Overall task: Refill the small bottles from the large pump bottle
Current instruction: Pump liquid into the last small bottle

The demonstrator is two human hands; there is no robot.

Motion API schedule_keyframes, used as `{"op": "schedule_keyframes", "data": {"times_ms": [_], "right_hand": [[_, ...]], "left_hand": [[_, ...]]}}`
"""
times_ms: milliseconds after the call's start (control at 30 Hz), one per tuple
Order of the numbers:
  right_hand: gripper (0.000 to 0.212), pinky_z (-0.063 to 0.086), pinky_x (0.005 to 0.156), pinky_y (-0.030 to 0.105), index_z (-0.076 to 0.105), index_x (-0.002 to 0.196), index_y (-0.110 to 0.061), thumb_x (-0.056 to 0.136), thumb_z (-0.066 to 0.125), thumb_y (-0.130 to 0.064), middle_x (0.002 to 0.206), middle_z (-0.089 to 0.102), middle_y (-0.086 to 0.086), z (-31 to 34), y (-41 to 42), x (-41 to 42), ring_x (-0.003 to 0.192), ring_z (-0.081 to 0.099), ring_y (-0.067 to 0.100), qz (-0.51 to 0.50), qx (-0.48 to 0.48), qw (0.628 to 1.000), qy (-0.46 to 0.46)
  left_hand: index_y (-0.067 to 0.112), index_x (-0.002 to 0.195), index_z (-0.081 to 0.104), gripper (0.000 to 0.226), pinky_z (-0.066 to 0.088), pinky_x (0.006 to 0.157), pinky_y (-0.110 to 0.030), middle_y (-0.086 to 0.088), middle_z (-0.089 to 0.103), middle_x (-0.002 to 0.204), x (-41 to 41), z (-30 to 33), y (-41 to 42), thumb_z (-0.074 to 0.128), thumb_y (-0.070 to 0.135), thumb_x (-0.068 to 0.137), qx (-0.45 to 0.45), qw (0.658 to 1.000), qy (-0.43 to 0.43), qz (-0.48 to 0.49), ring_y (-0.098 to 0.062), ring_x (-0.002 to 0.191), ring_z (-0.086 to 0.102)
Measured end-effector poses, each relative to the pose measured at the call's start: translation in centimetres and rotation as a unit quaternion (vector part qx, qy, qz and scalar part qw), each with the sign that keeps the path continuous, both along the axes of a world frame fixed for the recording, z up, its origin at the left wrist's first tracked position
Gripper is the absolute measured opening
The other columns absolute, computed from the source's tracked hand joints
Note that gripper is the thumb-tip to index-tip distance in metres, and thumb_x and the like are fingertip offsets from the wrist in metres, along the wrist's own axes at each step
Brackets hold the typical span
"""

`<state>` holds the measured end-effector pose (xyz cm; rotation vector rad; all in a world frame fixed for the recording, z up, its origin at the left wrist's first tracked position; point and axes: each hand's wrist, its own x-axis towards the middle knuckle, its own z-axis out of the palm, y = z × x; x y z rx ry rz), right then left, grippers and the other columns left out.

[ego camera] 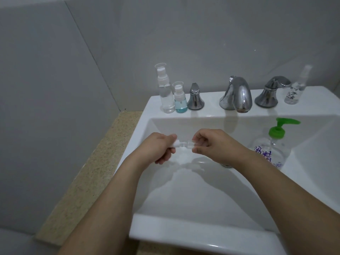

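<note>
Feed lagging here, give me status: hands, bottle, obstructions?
Left hand grips white pump cap; right hand pinches small clear bottle. Both over sink. Pump bottle untouched. Nothing blocking.

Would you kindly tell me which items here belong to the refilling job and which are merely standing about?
Job: small clear bottle held between left hand and right hand; green-topped pump bottle; three small spray bottles.

Standing about: spout, two tap handles, sink.

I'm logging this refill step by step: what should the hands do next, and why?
Probably pull the white pump top, gripped by the left hand, clear of the small clear bottle pinched by the right hand; they look barely joined over the sink.
</note>
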<state>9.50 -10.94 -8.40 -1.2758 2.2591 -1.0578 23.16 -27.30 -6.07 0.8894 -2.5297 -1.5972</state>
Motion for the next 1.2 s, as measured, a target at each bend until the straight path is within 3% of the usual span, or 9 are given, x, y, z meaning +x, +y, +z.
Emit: {"op": "schedule_keyframes", "data": {"times_ms": [133,300,467,567,667,733,867,1000,1200], "right_hand": [[0.014,0.054,0.077,0.032,0.062,0.091,-0.026,0.082,0.073,-0.025,0.086,0.063,-0.009,-0.1,0.3,-0.4,0.079,0.062,0.01,-0.049,-0.029,0.998,-0.017],[0.016,0.054,0.082,0.037,0.064,0.108,-0.023,0.093,0.058,-0.026,0.087,0.068,-0.002,-0.1,-0.8,1.0,0.081,0.065,0.013,-0.051,-0.1,0.99,-0.086],[0.022,0.048,0.072,0.02,0.059,0.118,-0.024,0.097,0.049,-0.026,0.088,0.065,-0.009,0.0,-1.8,1.9,0.077,0.063,0.002,-0.048,-0.114,0.987,-0.1],[0.016,0.048,0.076,0.025,0.052,0.114,-0.027,0.098,0.048,-0.025,0.092,0.064,-0.008,-0.3,-2.0,2.2,0.087,0.062,0.007,-0.053,-0.115,0.988,-0.092],[0.013,0.05,0.084,0.034,0.044,0.112,-0.029,0.099,0.044,-0.026,0.095,0.063,-0.008,-0.5,-2.2,2.3,0.09,0.062,0.005,-0.049,-0.135,0.983,-0.111],[0.013,0.051,0.085,0.037,0.041,0.112,-0.031,0.099,0.043,-0.028,0.097,0.063,-0.008,-0.7,-2.4,2.4,0.093,0.061,0.008,-0.043,-0.127,0.985,-0.108],[0.013,0.05,0.086,0.039,0.04,0.11,-0.033,0.098,0.044,-0.03,0.098,0.064,-0.008,-1.3,-2.6,2.3,0.095,0.061,0.011,-0.039,-0.108,0.988,-0.104],[0.012,0.049,0.084,0.035,0.041,0.109,-0.033,0.098,0.044,-0.029,0.098,0.064,-0.007,-1.6,-2.6,2.1,0.091,0.06,0.009,-0.043,-0.106,0.987,-0.111],[0.01,0.049,0.08,0.031,0.043,0.107,-0.032,0.098,0.045,-0.029,0.1,0.064,-0.009,-1.9,-2.5,2.0,0.092,0.062,0.006,-0.05,-0.104,0.986,-0.123]], "left_hand": [[0.009,0.078,0.059,0.046,0.031,0.038,-0.019,0.002,0.048,0.05,0.3,0.2,-0.5,0.045,0.047,0.098,0.073,0.995,0.052,0.051,-0.013,0.038,0.037],[0.019,0.08,0.067,0.019,0.036,0.055,-0.021,0.015,0.053,0.061,0.2,0.1,-0.8,0.068,0.037,0.086,0.054,0.969,0.224,0.085,-0.006,0.054,0.042],[0.021,0.07,0.066,0.022,0.038,0.05,-0.018,0.015,0.05,0.055,-0.9,1.5,-2.2,0.071,0.037,0.084,-0.009,0.944,0.27,0.19,-0.006,0.049,0.042],[0.017,0.07,0.062,0.026,0.047,0.049,-0.025,0.011,0.055,0.051,-1.3,1.8,-2.8,0.068,0.036,0.087,-0.069,0.946,0.259,0.183,-0.01,0.046,0.049],[0.013,0.08,0.061,0.022,0.053,0.052,-0.032,0.003,0.069,0.069,-2.1,1.6,-3.3,0.065,0.032,0.088,-0.117,0.946,0.236,0.187,-0.013,0.048,0.06],[0.017,0.089,0.062,0.017,0.055,0.059,-0.035,0.002,0.069,0.084,-2.8,1.5,-3.8,0.063,0.033,0.086,-0.16,0.939,0.229,0.201,-0.017,0.063,0.067],[0.021,0.088,0.065,0.02,0.036,0.066,-0.028,0.003,0.06,0.101,-4.2,0.8,-5.1,0.061,0.039,0.083,-0.284,0.916,0.169,0.226,-0.015,0.08,0.053],[0.02,0.065,0.056,0.02,0.035,0.061,-0.03,-0.004,0.059,0.088,-5.4,0.1,-5.3,0.059,0.035,0.079,-0.357,0.901,0.095,0.228,-0.025,0.076,0.055],[0.018,0.059,0.05,0.028,0.036,0.058,-0.032,-0.011,0.058,0.079,-5.9,-0.3,-5.8,0.056,0.036,0.08,-0.388,0.884,0.075,0.248,-0.032,0.071,0.055]]}}
